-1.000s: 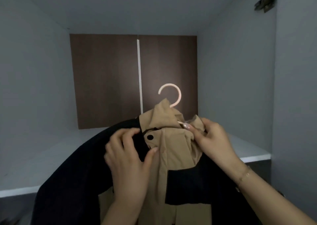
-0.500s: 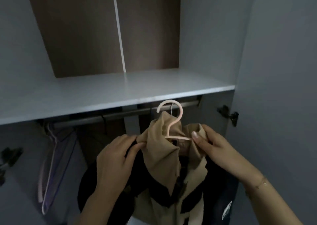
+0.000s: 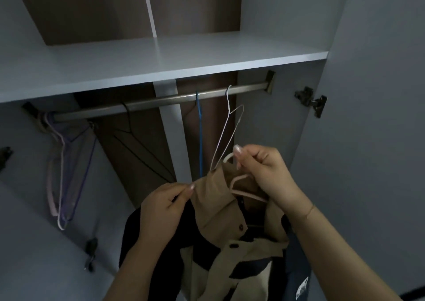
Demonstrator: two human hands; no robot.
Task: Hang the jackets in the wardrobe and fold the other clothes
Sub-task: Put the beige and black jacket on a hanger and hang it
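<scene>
A tan and black jacket hangs on a pale pink hanger in front of the open wardrobe. My right hand grips the hanger's hook, which is mostly hidden in the fingers. My left hand pinches the jacket's collar at its left side. The hanger is below the metal rail, not on it. The jacket's lower part runs out of the frame.
On the rail hang a white wire hanger, a blue hanger, a black hanger and several purple and pink ones at the left. A grey shelf sits above the rail. The open door stands at the right.
The view tilted down from the upper shelf to the rail. My right hand moved from the collar up onto the hanger's hook, while the left stays at the collar.
</scene>
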